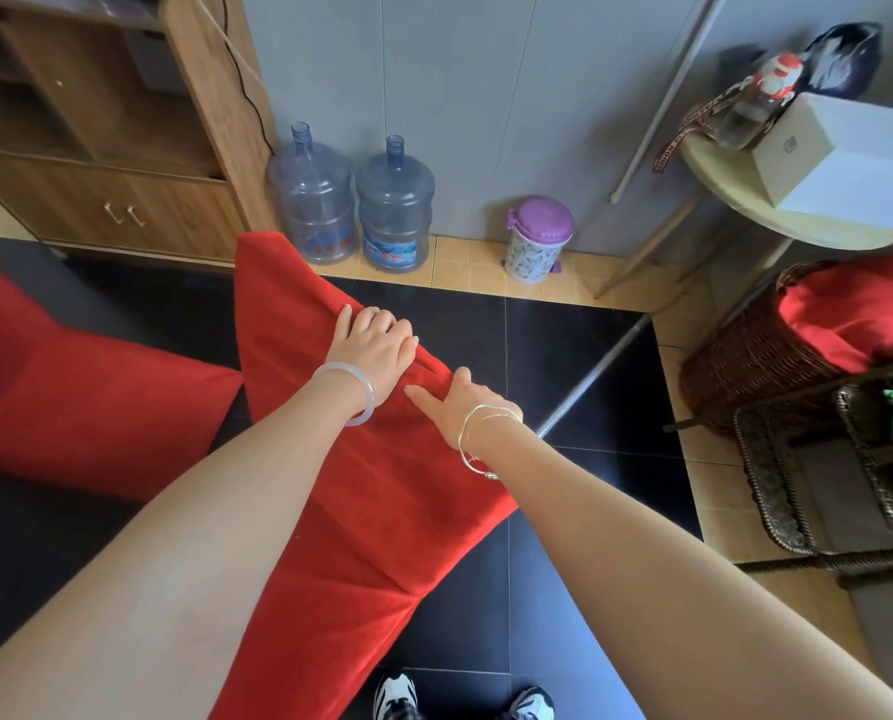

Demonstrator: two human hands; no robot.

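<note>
A long red cushion cover [298,314] stretches from the lower middle of the head view up toward the wall. My left hand [374,345] grips its right edge with the fingers curled over the fabric. Just below it, my right hand [457,402] holds the same edge, thumb on top and fingers wrapped underneath, out of sight. A second red cushion [70,402] lies to the left on a dark surface.
Two blue water jugs [353,200] and a purple-lidded bin [537,239] stand against the wall. A wooden cabinet [106,148] is far left. A round table [797,220], a wicker basket [761,356] with red fabric, a wicker chair [818,491] and a leaning pole [595,371] crowd the right.
</note>
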